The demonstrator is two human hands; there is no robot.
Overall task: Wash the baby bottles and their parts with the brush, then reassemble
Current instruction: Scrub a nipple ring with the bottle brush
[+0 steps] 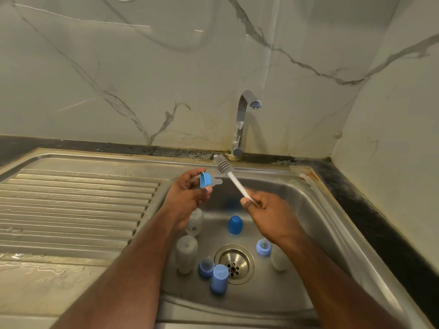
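My left hand (187,195) holds a blue collar ring with its clear teat (206,181) above the sink basin, the teat pointing right. My right hand (268,212) grips the white handle of a bottle brush (231,175); its grey bristle head points up and left, just right of the teat and apart from it. In the basin (308,210) stand a cloudy bottle (186,254), a second bottle (195,222) partly hidden under my left wrist, a third bottle (278,258), two blue caps (235,224) (218,279), and two blue rings with teats (206,268) (263,248).
A chrome tap (242,122) rises behind the basin; no water runs from it. The drain (234,263) sits at the basin's centre. A ribbed steel draining board (76,205) spreads to the left. Marble wall panels close the back and right side.
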